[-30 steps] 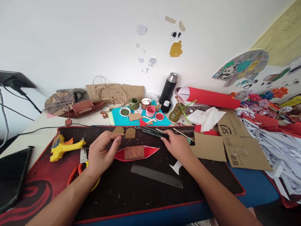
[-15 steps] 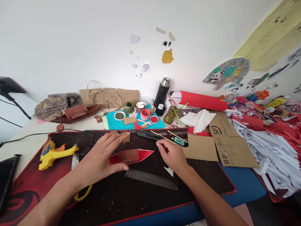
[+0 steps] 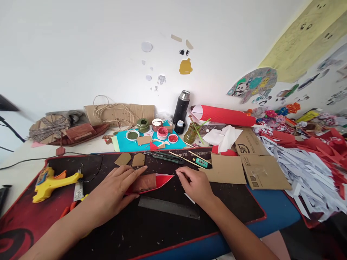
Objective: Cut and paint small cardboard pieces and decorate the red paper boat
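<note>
Head view: my left hand [image 3: 114, 189] lies flat, grip released, on the red paper boat [image 3: 155, 180]; my right hand [image 3: 193, 184], fingers loosely curled, grasps nothing just right of it.

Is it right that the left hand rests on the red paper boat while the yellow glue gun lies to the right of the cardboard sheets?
Not quite. The head view shows the left hand on the red paper boat, but the yellow glue gun lies at the far left of the mat, not right of the cardboard sheets.

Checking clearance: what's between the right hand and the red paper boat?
Head view: only bare black mat between the right hand and the red paper boat; its pointed tip ends just short of the fingertips.
</note>
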{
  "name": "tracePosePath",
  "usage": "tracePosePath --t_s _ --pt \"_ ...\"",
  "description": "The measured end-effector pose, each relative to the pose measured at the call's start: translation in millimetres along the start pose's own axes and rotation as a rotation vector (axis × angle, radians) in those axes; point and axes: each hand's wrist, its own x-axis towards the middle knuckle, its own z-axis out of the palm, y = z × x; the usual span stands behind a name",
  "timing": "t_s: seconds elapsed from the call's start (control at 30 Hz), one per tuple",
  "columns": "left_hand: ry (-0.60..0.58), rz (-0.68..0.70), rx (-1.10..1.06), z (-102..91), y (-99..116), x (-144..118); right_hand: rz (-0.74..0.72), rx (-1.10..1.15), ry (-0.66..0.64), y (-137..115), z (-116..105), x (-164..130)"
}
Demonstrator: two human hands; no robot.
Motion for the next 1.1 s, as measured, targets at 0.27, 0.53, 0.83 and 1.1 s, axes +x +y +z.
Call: tracePosePath --t_s 0.27,0.53,0.83,1.1 --pt "0.043 -0.027 -0.024 -23.7 -4 18 -0.03 0.138 0.103 -1 2 -8" --pt "-0.096 -0.212 0.036 -40.9 -9 124 0.095 0.233 0.235 0 -10 -9" --pt "-0.395 -0.275 0.416 -0.3 -12 200 0.047 0.289 0.199 -3 -17 -9" --pt "-0.456 -0.293 0.472 12.8 -10 207 0.058 0.314 0.161 -4 -19 -8"
